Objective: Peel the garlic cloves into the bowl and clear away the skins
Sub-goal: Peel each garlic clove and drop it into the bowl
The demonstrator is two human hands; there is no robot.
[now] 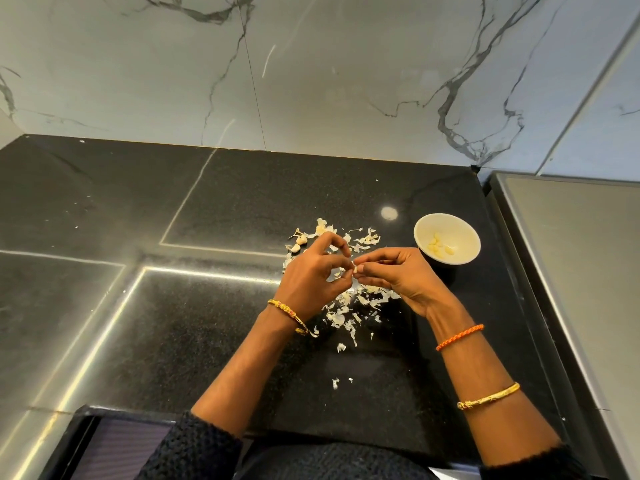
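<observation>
A: Marble wall [311,71] up top, and under it the black tabletop [214,323], its near edge cut off by the dark knitted sleeves [194,448] at the bottom of the shot.

B: And a grey steel surface [575,271] runs out of frame on the right. What of the hands?

A: They meet over the middle of the tabletop. The left hand [311,275] has fingers curled, tips pinching one end of a garlic clove [354,268]. The right hand [398,275] pinches the other end, thumb and forefinger closed on it.

B: Can you see the clove properly?

A: Barely, just a pale sliver between the fingertips. Whether skin is on it, I can't tell.

B: The bowl?

A: White bowl [460,258] just right of the right hand, a few peeled cloves [437,244] lying in the bottom. The count is hard to make out.

B: Skins?

A: Garlic skins [346,317] scattered on the tabletop beneath and beyond the hands, partly hidden by them. A couple of unpeeled cloves [300,240] peek out behind the left hand.

B: Bangles [287,317] on both wrists, and an orange thread band [459,337] on the right.
</observation>
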